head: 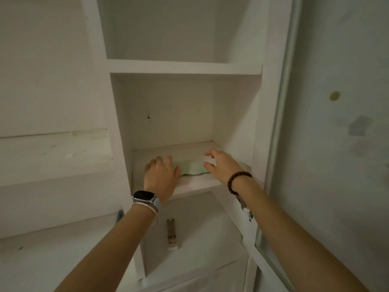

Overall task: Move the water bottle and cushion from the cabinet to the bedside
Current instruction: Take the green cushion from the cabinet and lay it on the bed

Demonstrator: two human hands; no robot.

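A flat pale green cushion (194,167) with a wavy edge lies on a shelf (197,183) of the white cabinet, at about hand height. My left hand (161,175), with a watch on the wrist, rests on the cushion's left part, fingers spread. My right hand (223,165), with a bead bracelet on the wrist, hovers at the cushion's right end, fingers apart and curled; I cannot tell if it touches. Both hands hide the cushion's ends. No water bottle is in view.
A remote control (172,233) lies on the lower shelf under my left forearm. An upper shelf (185,67) sits above the cushion's compartment. A wider ledge (54,152) runs to the left. A glass-edged cabinet door (282,114) stands at the right.
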